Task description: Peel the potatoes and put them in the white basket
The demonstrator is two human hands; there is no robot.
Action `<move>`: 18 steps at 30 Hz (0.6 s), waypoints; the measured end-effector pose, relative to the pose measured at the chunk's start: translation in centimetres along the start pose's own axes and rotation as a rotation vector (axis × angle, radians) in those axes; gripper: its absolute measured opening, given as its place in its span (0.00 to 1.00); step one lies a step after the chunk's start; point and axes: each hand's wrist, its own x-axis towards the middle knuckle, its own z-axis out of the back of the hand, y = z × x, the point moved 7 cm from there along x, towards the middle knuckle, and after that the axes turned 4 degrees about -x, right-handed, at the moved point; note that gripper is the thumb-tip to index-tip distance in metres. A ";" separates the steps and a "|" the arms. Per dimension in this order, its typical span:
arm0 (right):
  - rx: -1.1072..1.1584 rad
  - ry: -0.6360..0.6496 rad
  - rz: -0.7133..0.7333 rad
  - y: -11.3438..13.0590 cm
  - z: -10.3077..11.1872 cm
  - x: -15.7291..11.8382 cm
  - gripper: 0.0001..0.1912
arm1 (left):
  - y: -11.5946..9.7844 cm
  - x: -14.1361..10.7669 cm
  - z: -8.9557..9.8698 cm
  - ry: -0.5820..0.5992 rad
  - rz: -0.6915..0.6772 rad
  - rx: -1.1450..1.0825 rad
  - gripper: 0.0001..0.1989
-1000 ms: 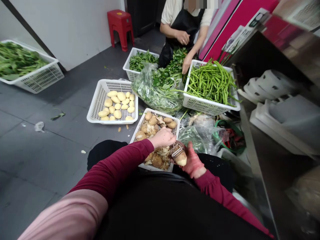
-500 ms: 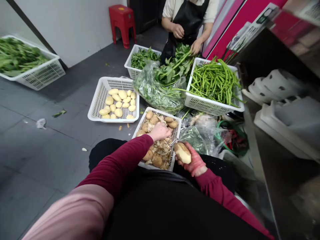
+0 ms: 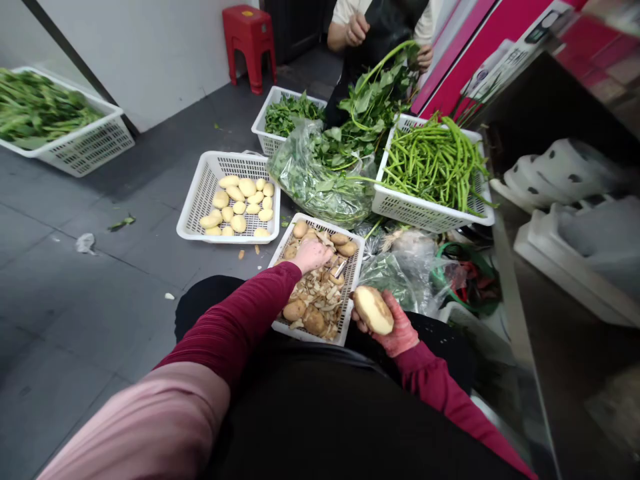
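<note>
My left hand [image 3: 313,256] is closed above the front white basket [image 3: 351,293], with a small metal peeler [image 3: 340,269] sticking out from its fingers. Unpeeled potatoes [image 3: 314,320] and a heap of peelings [image 3: 320,290] lie beneath it in that basket. Just right of the basket's edge, my right hand [image 3: 400,331], in a reddish glove, grips a partly peeled potato [image 3: 374,310]. Brown skin shows along one side of that potato, its pale face turned up. Several peeled potatoes [image 3: 239,223] rest in a second white basket [image 3: 187,223] at the upper left.
Behind are a bag of leafy greens [image 3: 325,193], a basket of green beans [image 3: 435,167] and a small basket of greens [image 3: 290,117]. Another person's hands [image 3: 357,30] handle leafy stems. A red stool [image 3: 250,43] stands by the wall; plastic bags [image 3: 400,273] lie at right.
My left hand has shifted slightly left, and the peeler shows more clearly. The potato in my right hand has turned, exposing more pale surface. The other person's leafy stems are lifted higher.
</note>
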 end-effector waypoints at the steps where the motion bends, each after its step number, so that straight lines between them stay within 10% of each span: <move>1: 0.064 -0.033 -0.028 -0.1 0.2 0.1 0.24 | -0.3 -0.1 0.4 -0.008 0.006 -0.001 0.18; 9: 0.268 -0.398 -0.113 -0.8 1.0 1.6 0.12 | -9.7 -2.1 2.0 -0.034 -0.346 -0.043 0.21; 18: 0.089 -0.252 -0.123 -0.7 0.7 0.8 0.14 | -2.4 -0.2 0.2 0.013 -0.092 0.029 0.18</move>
